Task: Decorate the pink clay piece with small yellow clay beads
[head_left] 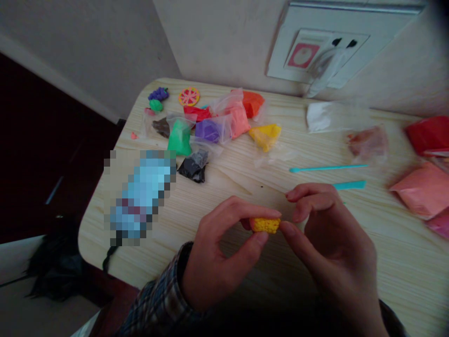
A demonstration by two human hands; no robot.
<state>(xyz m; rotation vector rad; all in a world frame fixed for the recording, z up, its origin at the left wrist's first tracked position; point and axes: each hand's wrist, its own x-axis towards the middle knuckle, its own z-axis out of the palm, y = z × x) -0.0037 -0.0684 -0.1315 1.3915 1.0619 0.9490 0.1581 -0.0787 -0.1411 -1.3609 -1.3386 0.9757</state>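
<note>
A small yellow clay piece (266,225), bumpy like a corn cob, is pinched between the thumb and forefinger of my left hand (224,252), just above the table. Close on the right is my right hand (333,238), its thumb tip at the right end of the piece and its fingers curved but apart from the thumb. I cannot tell whether that thumb presses on the clay. Behind the right hand lie two turquoise modelling tools, one a thin stick (328,168) and the other a flatter blade (351,185), partly hidden by the fingers.
Bags of coloured clay lie across the wooden table (238,187): green (179,138), purple (209,130), black (192,167), yellow (265,135), white (319,117). A blurred-out phone-like object (143,192) is at left. Clay grapes (158,94) and a round slice (189,96) stand at the back.
</note>
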